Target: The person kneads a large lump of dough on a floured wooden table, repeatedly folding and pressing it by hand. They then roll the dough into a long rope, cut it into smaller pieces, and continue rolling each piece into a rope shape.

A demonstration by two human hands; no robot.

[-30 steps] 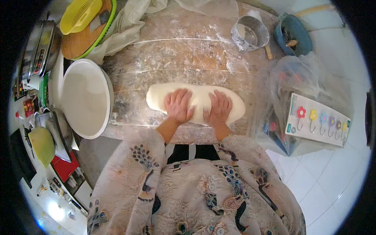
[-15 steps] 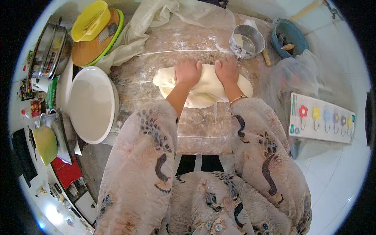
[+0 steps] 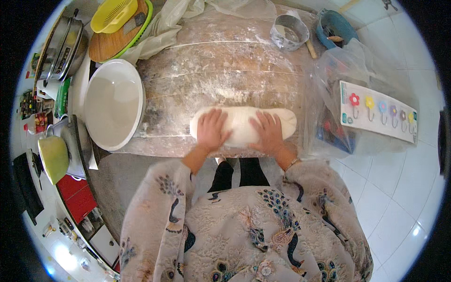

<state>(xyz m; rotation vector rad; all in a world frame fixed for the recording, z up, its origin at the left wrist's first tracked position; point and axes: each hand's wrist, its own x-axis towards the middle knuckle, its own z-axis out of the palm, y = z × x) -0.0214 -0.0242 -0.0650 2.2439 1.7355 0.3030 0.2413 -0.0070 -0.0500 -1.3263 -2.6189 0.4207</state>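
A thick roll of pale dough (image 3: pixel 240 123) lies crosswise near the front edge of a floured wooden board (image 3: pixel 216 91). My left hand (image 3: pixel 212 131) rests on the roll's left part, palm down, its fingers spread and pointing away from me. On the right part lies my right hand (image 3: pixel 268 133), also with its fingers apart. Both palms cover the near side of the dough; its rounded ends and far side stay visible. Flour streaks the board beyond the roll.
A large white basin (image 3: pixel 114 105) stands at the left. Behind it are a yellow basket (image 3: pixel 112 16) and a round wooden board (image 3: pixel 105 46). At the far right sit a floury metal pot (image 3: pixel 289 34) and a blue basin (image 3: pixel 342 26). Clear plastic and a card of flower hooks (image 3: pixel 378 113) lie right.
Both hands and the dough have come toward me, to the board's near edge. The folded, uneven dough is now a smoother, longer roll. My fingers are more spread.
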